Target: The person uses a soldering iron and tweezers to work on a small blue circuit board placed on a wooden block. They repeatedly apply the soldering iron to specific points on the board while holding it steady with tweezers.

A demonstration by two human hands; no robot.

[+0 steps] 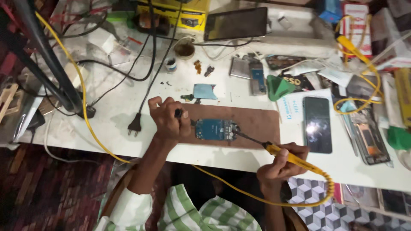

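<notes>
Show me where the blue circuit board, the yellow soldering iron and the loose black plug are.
Blue circuit board (214, 129): head view, middle of the board's face.
Yellow soldering iron (295, 159): head view, on the handle near the right hand.
Black plug (134, 125): head view, on the plug body.

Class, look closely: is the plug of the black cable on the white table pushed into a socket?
No: the black plug lies loose on the white table, left of the left hand.

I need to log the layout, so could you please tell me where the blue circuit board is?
The blue circuit board lies on the brown mat at the table's near edge, between the left hand and the yellow soldering iron.
</notes>
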